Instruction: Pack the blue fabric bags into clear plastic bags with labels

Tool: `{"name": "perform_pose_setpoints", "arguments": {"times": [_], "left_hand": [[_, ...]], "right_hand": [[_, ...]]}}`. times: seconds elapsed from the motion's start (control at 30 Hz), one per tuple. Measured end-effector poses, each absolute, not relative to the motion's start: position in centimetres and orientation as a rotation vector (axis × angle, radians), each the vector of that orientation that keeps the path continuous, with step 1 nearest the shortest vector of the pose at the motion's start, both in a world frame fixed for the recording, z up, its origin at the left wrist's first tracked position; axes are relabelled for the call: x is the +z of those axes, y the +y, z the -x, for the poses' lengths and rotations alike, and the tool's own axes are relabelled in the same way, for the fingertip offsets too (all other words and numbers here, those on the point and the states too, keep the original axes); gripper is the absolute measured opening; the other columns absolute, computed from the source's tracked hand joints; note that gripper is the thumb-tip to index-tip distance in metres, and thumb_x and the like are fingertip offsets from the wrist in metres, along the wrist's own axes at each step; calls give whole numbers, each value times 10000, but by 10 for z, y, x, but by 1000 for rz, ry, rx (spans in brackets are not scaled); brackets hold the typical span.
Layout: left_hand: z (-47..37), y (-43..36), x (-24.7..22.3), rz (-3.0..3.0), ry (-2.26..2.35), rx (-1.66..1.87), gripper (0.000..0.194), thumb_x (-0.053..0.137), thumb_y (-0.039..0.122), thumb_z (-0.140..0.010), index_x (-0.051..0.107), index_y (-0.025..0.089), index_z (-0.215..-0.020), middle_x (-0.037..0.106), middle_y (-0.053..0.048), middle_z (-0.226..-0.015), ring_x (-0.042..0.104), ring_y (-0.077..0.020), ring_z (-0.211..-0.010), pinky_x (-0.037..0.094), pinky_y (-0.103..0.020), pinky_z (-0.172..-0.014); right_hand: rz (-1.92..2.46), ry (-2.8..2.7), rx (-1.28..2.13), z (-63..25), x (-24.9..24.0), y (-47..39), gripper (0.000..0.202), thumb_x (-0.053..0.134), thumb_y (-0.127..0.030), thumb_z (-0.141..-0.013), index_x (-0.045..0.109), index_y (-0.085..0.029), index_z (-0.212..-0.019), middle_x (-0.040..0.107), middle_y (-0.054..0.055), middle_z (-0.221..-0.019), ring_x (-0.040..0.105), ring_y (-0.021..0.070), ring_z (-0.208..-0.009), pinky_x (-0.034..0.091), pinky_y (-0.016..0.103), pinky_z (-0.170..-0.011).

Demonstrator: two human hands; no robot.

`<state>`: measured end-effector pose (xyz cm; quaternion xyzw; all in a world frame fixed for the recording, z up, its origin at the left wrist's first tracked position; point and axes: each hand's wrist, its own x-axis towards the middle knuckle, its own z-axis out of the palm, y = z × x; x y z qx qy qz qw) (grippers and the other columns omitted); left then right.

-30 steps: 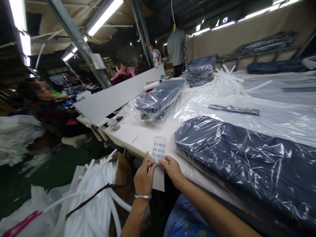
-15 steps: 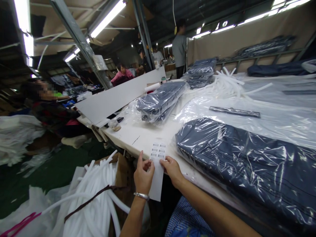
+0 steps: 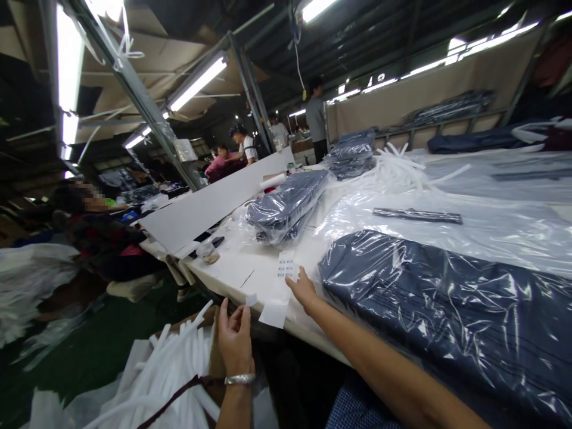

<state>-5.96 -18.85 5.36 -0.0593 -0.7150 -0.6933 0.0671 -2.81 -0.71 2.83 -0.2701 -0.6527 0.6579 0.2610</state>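
My left hand (image 3: 235, 333) is beside the table's front edge, with a silver bracelet at the wrist. Its thumb and forefinger pinch a small white sticker (image 3: 251, 300), apart from the sheet. A white sheet of barcode stickers (image 3: 286, 268) lies at the table edge, its blank lower end (image 3: 273, 314) jutting toward me. My right hand (image 3: 304, 290) grips the sheet's right side, fingertips just below the printed barcodes. To the right of that hand is a dark blue garment in a clear plastic bag (image 3: 429, 286).
More bagged dark garments (image 3: 290, 199) lie farther back on the white table (image 3: 232, 274). White foam tubes (image 3: 397, 170) are heaped behind; others fill a cardboard box (image 3: 218, 351) below left. A long white board (image 3: 218, 199) stands along the left edge. A person (image 3: 98, 238) sits beyond it.
My left hand has moved left and down, away from the sheet, with a small sticker pinched in it. My right hand and the sheet have shifted slightly up onto the table.
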Motion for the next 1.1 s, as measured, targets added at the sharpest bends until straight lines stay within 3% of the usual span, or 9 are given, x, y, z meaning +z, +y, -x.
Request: {"name": "perform_pose_setpoints", "arguments": {"times": [0.1,0.23,0.33,0.47,0.7,0.93,1.1], "left_hand": [[43,-176,56,404,-2280,-1822,716,670,429,-813,379,247,-1441,715,-44,-998,669,-161,-850,526,-311,-819],[13,-148,55,786,-2334,-1294,641,613,365,-866,372,235,-1445,724,-25,-957,660,-159,-742,529,-292,-698],[-11,-128,55,1150,-2110,-960,620,615,238,-876,376,227,-1448,737,-23,-957,669,-167,-814,517,-301,-784],[-41,-109,60,1440,-1863,-794,659,646,143,-852,380,215,-1450,738,-50,-1015,676,-181,-870,501,-303,-820],[-81,-82,76,1759,-1735,-1036,577,608,96,-859,449,209,-1402,709,-76,-1124,669,-185,-955,512,-314,-863],[-110,-25,103,1936,-2033,-1505,583,664,338,-848,460,266,-1390,684,-35,-1034,659,-179,-918,562,-323,-822],[-122,22,111,2138,-2257,-1908,478,658,380,-842,559,268,-1296,707,0,-926,686,-156,-829,563,-312,-840]], "right_hand": [[607,-1721,1777,-12,28,-26,521,662,-373,-772,575,-215,-1260,577,108,-1342,538,258,-1233,462,389,-991],[481,-1543,2019,-75,37,-47,381,626,-445,-849,633,-181,-1123,700,100,-1079,642,238,-1048,503,393,-928],[538,-1369,2096,-107,51,-44,401,660,-486,-832,630,-171,-1078,704,94,-1037,644,239,-1029,506,398,-918],[518,-1177,2099,-135,63,-26,358,720,-456,-795,614,-175,-989,708,61,-961,657,209,-956,514,363,-886],[630,-1195,1917,-188,70,1,297,727,-429,-792,652,-160,-894,707,42,-863,682,180,-825,540,319,-802],[814,-1459,1617,-255,95,41,242,649,-409,-858,691,-173,-895,724,39,-840,709,182,-760,549,298,-719],[881,-1511,1628,-283,107,71,299,647,-444,-842,707,-165,-929,741,62,-878,716,188,-734,565,308,-696]]}}
